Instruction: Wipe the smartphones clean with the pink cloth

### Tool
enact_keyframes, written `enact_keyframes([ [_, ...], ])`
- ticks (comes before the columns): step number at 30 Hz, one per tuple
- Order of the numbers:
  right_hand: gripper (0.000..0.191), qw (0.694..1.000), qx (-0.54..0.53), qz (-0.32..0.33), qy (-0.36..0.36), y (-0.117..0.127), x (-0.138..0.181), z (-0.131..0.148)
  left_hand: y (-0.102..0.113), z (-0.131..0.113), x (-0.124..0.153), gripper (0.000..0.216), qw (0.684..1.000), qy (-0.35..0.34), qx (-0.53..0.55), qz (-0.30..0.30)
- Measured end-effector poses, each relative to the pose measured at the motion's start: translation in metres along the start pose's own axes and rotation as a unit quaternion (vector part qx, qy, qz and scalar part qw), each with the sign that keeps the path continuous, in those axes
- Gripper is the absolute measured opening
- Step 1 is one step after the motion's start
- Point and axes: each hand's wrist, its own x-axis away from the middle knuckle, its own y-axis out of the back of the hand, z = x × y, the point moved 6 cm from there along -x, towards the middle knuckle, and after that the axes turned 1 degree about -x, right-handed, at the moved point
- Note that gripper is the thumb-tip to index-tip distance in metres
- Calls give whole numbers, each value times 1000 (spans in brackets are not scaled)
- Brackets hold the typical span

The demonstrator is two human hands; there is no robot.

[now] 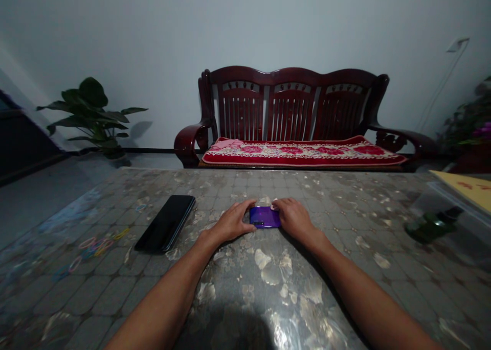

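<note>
A purple phone (264, 217) lies on the table (345, 294). The left hand (233, 221) grips one end, thumb and fingers parted across its edges; the right hand (294, 218) curls over the other, pinching a white scrap (273, 206). Rightward, a yellow card (466, 187) tops a clear box (471, 240); whether the green bottle (428, 228) sits inside, I can't tell.

The phone (264, 218) I see is purple and glossy, lying flat, back up, its long side running crosswise between the left hand (235, 218) and the right hand (295, 218). Its dark camera strip sits close to the left thumb; the right hand covers its other end. A white scrap (273, 206), too small to make out, pokes from under the right fingertips.
</note>
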Motion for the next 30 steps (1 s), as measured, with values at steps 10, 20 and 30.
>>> enact_keyframes([
  [10,32,996,32,-3,-81,9,12,-25,-1,3,1,73,1000,-7,-28,-7],
  [20,31,995,-5,19,-101,17,19,-29,-1,2,1,70,999,-18,-40,0],
  [30,28,997,41,23,-69,12,21,-16,-1,0,2,70,999,-7,-43,5],
])
